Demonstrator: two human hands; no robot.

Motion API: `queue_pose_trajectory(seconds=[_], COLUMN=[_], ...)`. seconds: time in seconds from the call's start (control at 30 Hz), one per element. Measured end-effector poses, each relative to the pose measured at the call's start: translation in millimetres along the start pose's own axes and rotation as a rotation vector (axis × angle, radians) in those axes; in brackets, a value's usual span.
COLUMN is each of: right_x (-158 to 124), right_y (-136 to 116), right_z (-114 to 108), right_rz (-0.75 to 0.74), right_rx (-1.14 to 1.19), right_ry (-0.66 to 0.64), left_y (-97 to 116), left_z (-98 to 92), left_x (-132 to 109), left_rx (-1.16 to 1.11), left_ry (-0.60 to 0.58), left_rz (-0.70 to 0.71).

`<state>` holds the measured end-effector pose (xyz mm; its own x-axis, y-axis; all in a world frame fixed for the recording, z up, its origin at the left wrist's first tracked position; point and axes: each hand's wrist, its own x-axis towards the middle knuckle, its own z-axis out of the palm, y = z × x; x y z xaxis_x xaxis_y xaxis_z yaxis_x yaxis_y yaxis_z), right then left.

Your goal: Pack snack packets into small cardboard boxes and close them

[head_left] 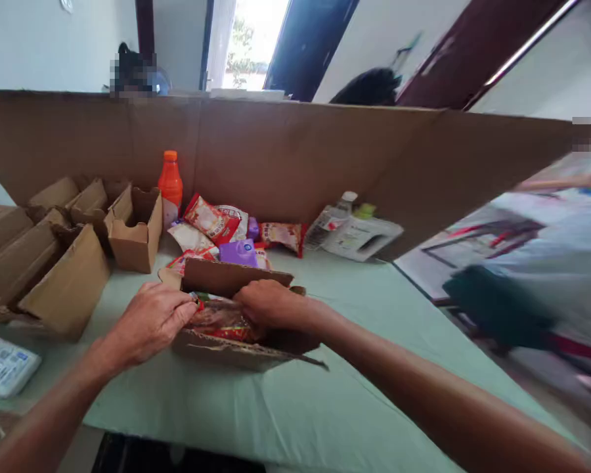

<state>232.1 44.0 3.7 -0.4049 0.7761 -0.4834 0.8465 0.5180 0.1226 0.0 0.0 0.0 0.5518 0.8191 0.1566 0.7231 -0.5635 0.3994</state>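
An open cardboard box (236, 351) stands in front of me on the green cloth. Inside it lies a shiny plastic packet (221, 316) with red print and brownish contents. My left hand (160, 316) is closed at the box's left end, thumb and fingers pinching the packet's corner. Reaching in from the right, my right hand (270, 303) has its fingers curled down at the packet's right side; the fingertips are hidden in the box. Just behind the box lie a purple pack (238, 253) and several red and white snack bags (211, 219).
Several open cardboard boxes (69, 263) stand at the left, near an orange bottle (170, 180). White jugs (357, 233) lie at the back right against a cardboard wall (295, 151). A white-blue packet (7, 368) sits at the left edge. A blurred person (546, 263) is at right.
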Motion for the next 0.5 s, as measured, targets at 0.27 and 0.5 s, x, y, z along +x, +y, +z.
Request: queue_pose_trajectory(seconds=[0.27,0.5], right_x=[-18,-55], right_y=[-1,33], right_z=[-1,34], right_rz=[0.077,0.125], right_rx=[0.000,0.244], right_ry=[0.106,0.741], left_y=[-9,-30], left_z=[17.4,70.2], left_x=[-30,-50], left_rx=[-0.222,-0.394], left_ry=[0.346,0.647], left_rz=[0.172,0.016])
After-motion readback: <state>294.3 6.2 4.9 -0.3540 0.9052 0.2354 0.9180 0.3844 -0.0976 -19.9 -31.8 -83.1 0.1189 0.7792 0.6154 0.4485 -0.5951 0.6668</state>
